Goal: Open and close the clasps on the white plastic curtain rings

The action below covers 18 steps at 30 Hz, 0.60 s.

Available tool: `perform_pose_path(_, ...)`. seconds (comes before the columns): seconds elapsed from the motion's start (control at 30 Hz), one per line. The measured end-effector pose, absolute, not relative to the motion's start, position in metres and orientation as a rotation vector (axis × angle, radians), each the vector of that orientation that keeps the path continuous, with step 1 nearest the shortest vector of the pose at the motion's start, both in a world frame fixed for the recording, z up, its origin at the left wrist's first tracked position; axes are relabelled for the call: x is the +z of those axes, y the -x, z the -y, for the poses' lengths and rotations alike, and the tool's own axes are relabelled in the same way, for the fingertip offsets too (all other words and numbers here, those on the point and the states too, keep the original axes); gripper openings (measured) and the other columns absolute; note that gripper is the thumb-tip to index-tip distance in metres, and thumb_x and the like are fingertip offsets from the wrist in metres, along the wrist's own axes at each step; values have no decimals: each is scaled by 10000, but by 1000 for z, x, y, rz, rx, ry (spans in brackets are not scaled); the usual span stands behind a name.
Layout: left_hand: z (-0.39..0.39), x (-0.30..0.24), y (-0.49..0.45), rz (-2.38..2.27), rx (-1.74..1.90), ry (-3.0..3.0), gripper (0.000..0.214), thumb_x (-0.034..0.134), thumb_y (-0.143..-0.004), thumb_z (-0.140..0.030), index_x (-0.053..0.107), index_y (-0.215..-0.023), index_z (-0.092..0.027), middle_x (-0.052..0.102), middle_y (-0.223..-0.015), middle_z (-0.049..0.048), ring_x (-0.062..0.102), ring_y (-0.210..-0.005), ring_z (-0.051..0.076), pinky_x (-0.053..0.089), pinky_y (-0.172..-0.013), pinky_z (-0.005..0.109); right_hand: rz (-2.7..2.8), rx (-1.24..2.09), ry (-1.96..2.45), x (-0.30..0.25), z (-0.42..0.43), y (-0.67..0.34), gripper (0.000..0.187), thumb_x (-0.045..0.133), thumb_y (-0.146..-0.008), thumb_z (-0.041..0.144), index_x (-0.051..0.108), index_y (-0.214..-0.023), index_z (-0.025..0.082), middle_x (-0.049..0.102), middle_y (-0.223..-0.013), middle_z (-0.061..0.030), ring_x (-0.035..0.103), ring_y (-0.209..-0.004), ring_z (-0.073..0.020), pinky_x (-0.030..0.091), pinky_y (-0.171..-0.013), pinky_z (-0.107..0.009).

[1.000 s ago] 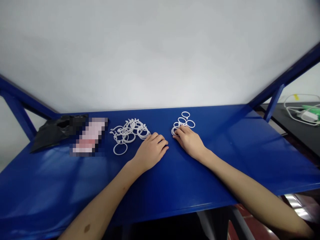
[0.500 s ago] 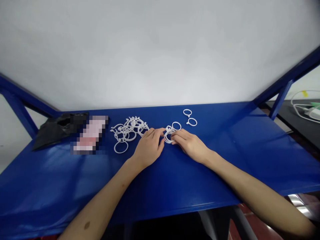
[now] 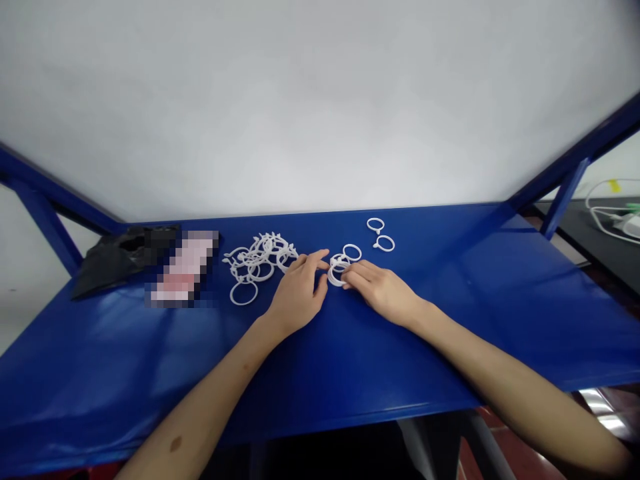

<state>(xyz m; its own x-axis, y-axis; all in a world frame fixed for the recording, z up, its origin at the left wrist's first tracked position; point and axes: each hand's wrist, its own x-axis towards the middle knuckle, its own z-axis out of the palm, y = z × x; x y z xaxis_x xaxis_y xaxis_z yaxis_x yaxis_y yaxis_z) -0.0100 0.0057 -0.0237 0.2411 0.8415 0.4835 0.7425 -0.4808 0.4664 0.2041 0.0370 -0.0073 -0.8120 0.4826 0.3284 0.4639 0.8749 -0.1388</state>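
Observation:
A small stack of white plastic curtain rings (image 3: 338,275), each with a small knob, lies between my hands. My right hand (image 3: 376,285) has its fingers closed on the right side of the stack. My left hand (image 3: 299,291) is just left of the stack, fingers apart and holding nothing that I can see; its index finger is raised a little. Behind the stack lies a single white ring (image 3: 353,252). A tangled pile of similar rings (image 3: 261,257) is left of my left hand, partly hidden by it.
Two loose rings, one farther back (image 3: 375,225) and one nearer (image 3: 385,243), lie on the blue table (image 3: 350,373). At the left are a black plastic bag (image 3: 105,263) and a blurred pink item (image 3: 187,263). Blue frame bars stand at both sides; a white cable (image 3: 600,217) is far right.
My left index finger has lifted away from the stack's knobs, and my left fingers have spread slightly. My right hand stays on the stack. The view has shifted slightly.

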Motion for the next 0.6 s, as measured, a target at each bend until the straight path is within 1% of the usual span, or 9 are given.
perform_pose_path(0.13,-1,-18,7,-1517,1194,-2520,306,556,-955,-185,492,-1254,-194,693,-1131,91,649,-1073,235,516,-956,421,2658,37,735,-6,-36,-204,252,379,-1065,196,626,-1066,146,668,-985,-97,601,-910,-200,558,-736,-323)
perform_pose_path(0.17,0,-16,7,-1449,1177,-2597,261,564,-965,-219,507,-1219,-195,686,-1158,96,650,-1082,233,511,-948,405,2653,16,743,-6,-36,-204,255,378,-1066,200,626,-1051,143,667,-982,-98,596,-907,-202,559,-735,-325)
perform_pose_path(0.23,1,-14,7,-1291,1031,-2744,188,558,-990,-289,532,-1152,-197,686,-1175,90,661,-1068,224,502,-906,375,2659,-19,739,-6,-36,-205,256,383,-1064,199,627,-1019,141,667,-982,-100,586,-909,-206,558,-733,-325)
perform_pose_path(0.3,-1,-16,9,-1225,850,-2829,150,516,-1018,-321,548,-1092,-195,703,-1119,71,681,-970,206,487,-838,353,2675,-43,722,-6,-35,-205,261,378,-1064,192,630,-1012,145,668,-992,-102,581,-923,-210,556,-732,-323)
perform_pose_path(0.37,-4,-18,11,-1266,752,-2860,158,454,-1045,-310,557,-1050,-190,714,-1013,48,675,-856,189,459,-785,339,2690,-58,711,-8,-35,-204,274,366,-1063,177,633,-1016,148,669,-1009,-109,580,-945,-213,554,-725,-319)
perform_pose_path(0.5,-9,-20,12,-1327,704,-2943,257,358,-1072,-265,553,-921,-192,663,-788,5,616,-702,177,397,-711,332,2712,-95,683,-11,-33,-201,278,371,-1056,156,638,-978,143,663,-982,-112,588,-922,-214,541,-678,-307)
perform_pose_path(0.6,-10,-18,12,-1296,697,-2970,279,338,-1076,-250,535,-890,-184,626,-741,-5,595,-672,172,371,-680,333,2728,-119,668,-11,-32,-200,277,379,-1054,156,639,-957,148,659,-950,-102,592,-893,-208,532,-655,-299)
